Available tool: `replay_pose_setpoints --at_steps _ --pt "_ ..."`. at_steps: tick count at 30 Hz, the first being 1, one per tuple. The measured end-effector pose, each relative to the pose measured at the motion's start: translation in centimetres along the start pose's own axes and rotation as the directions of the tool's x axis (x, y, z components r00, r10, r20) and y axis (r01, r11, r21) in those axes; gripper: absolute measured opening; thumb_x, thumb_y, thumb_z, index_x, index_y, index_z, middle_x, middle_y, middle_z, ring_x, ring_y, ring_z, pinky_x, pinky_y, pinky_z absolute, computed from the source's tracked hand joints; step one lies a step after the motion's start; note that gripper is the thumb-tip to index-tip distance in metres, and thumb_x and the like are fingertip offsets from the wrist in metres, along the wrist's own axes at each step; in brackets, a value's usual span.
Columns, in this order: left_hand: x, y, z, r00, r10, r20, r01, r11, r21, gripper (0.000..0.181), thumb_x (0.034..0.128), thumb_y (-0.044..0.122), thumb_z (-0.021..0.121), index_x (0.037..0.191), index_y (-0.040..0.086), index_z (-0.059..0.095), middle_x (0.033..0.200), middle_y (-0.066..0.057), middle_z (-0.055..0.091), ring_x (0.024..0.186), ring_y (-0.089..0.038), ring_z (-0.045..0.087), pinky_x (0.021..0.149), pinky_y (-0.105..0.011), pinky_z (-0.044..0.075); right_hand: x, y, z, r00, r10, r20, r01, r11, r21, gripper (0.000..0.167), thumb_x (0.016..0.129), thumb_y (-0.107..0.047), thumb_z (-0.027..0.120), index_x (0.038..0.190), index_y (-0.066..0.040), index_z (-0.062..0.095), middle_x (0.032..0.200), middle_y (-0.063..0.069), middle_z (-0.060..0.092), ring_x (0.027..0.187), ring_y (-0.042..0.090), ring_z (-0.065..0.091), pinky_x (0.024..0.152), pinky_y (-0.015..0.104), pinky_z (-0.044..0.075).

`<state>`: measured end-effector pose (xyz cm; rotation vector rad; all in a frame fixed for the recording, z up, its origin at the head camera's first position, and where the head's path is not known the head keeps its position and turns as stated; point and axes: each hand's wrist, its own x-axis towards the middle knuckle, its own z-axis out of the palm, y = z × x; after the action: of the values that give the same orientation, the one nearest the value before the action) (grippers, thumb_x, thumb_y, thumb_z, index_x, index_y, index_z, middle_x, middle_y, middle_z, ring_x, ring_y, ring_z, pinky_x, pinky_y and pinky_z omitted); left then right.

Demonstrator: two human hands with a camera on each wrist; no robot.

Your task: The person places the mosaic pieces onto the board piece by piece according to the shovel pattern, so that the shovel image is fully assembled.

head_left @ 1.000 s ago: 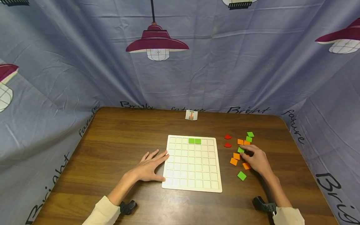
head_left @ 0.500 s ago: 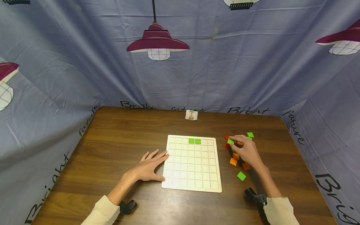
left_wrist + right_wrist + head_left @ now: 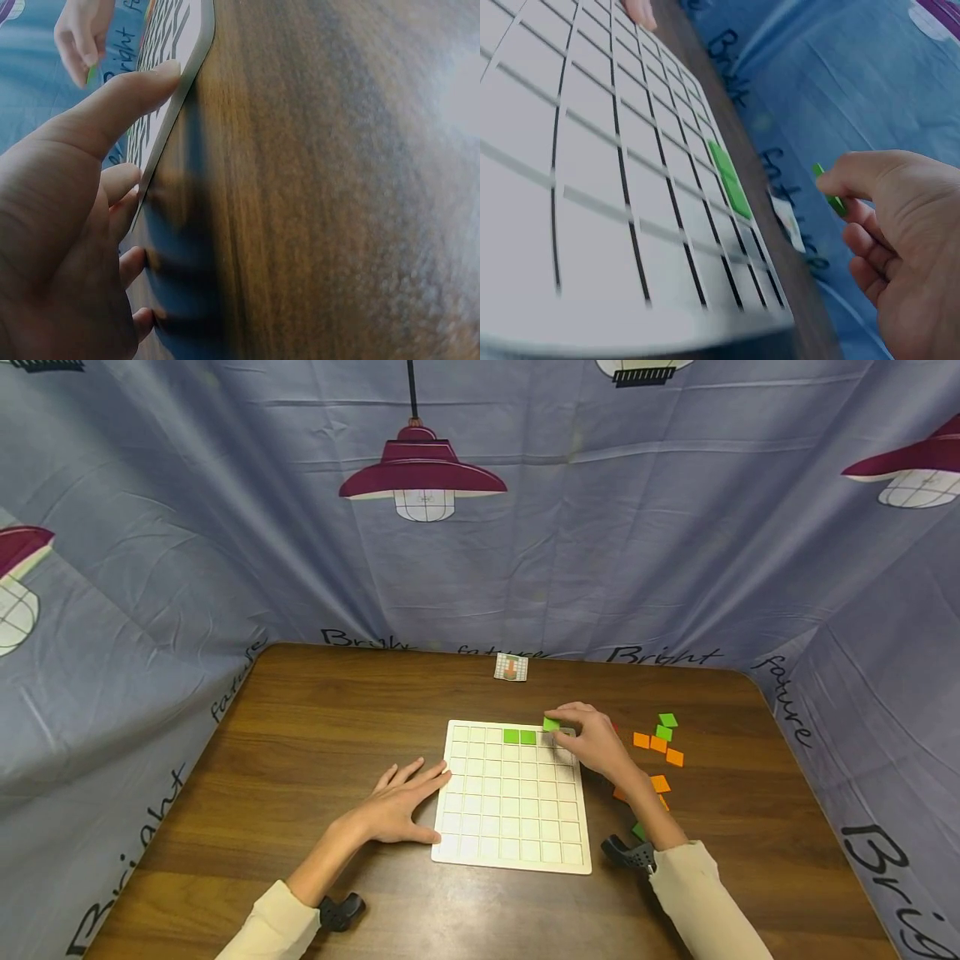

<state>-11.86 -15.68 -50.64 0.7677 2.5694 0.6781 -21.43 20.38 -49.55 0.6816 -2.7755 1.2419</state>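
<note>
A pale gridded board [image 3: 510, 810] lies on the wooden table, with two green squares [image 3: 519, 737] side by side in its far row. My right hand [image 3: 596, 743] pinches a green square [image 3: 551, 724] between thumb and fingers over the board's far right part; in the right wrist view this square [image 3: 829, 192] is held off the surface. My left hand [image 3: 397, 806] is spread at the board's left edge, its thumb and a finger touching the rim; the left wrist view shows the thumb of this hand [image 3: 60, 217] on the board's edge [image 3: 196, 52].
To the right lie several orange squares [image 3: 641, 740] and green squares [image 3: 664, 733], some partly hidden by my right forearm. A small card with a printed grid and arrow [image 3: 511, 667] lies at the table's far edge, before a blue-grey curtain [image 3: 525, 560].
My right hand has picked up a green square from the loose pieces and carried it left to above the board's far right part. The left hand has stayed in place.
</note>
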Motion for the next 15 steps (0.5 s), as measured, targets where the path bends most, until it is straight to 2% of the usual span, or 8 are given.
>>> replay_pose_setpoints --at_steps 5,9,15 --pt "0.0 0.0 0.1 1.0 -0.011 0.002 0.01 1.0 0.006 0.094 0.0842 0.047 0.077 0.16 0.019 0.028 0.164 -0.001 0.021 0.151 -0.034 0.007 0.114 -0.063 0.0 1.7 -0.8 2.0 0.998 -0.028 0.048 0.025 0.998 0.049 0.034 0.09 -0.006 0.071 0.124 0.0 0.07 0.123 0.013 0.063 0.12 0.037 0.052 0.094 0.055 0.047" --pt "0.0 0.0 0.1 1.0 -0.012 0.005 0.012 1.0 0.006 0.094 0.0844 0.046 0.076 0.16 0.019 0.028 0.165 -0.001 0.021 0.151 -0.034 0.007 0.115 -0.063 -0.001 2.6 -1.1 3.5 0.996 -0.033 0.084 0.03 0.999 0.042 0.032 0.091 -0.007 0.072 0.122 -0.002 0.071 0.122 0.012 0.064 0.12 0.036 0.053 0.094 0.053 0.047" --pt "0.0 0.0 0.1 1.0 -0.013 0.006 0.013 1.0 0.006 0.093 0.0846 0.047 0.076 0.16 0.019 0.029 0.165 0.0 0.02 0.151 -0.034 0.007 0.114 -0.063 -0.001 3.6 -1.5 5.2 0.991 -0.03 0.128 0.026 0.999 0.035 0.03 0.091 -0.008 0.073 0.121 -0.004 0.073 0.118 0.011 0.066 0.113 0.034 0.055 0.085 0.045 0.052"
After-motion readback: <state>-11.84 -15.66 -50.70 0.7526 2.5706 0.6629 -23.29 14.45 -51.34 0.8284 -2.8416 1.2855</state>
